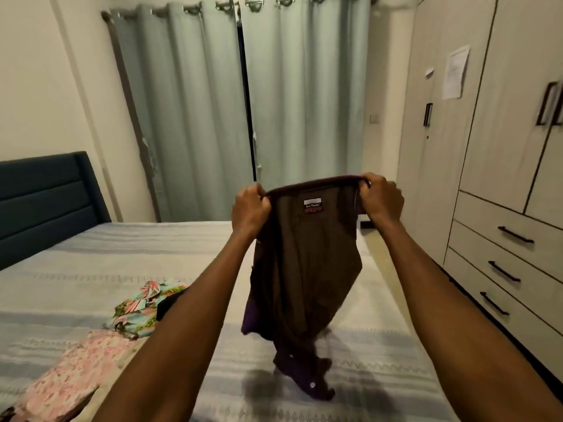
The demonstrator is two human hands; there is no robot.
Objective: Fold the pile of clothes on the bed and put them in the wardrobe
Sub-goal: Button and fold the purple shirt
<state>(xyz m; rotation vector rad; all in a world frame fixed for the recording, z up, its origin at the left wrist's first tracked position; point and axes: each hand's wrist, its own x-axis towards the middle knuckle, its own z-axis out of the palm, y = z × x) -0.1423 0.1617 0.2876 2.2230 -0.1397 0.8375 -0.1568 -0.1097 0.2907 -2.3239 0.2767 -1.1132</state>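
Observation:
A dark brown-purple shirt (304, 263) with a white and red neck label hangs in the air over the bed (122, 254). My left hand (249, 208) grips one end of its collar and my right hand (380, 197) grips the other, both raised at chest height. The shirt's lower end trails onto the striped bedspread. A leaf-print garment (137, 306) and a pink floral garment (76, 373) lie on the bed to the left, partly hidden by my left forearm. The wardrobe (502, 147) stands at the right with its doors closed.
Pale green curtains (243, 111) hang behind the bed. A dark blue headboard (45, 199) stands at the left. Three drawers (515, 236) with black handles sit in the wardrobe's lower part. A narrow strip of floor runs between bed and wardrobe.

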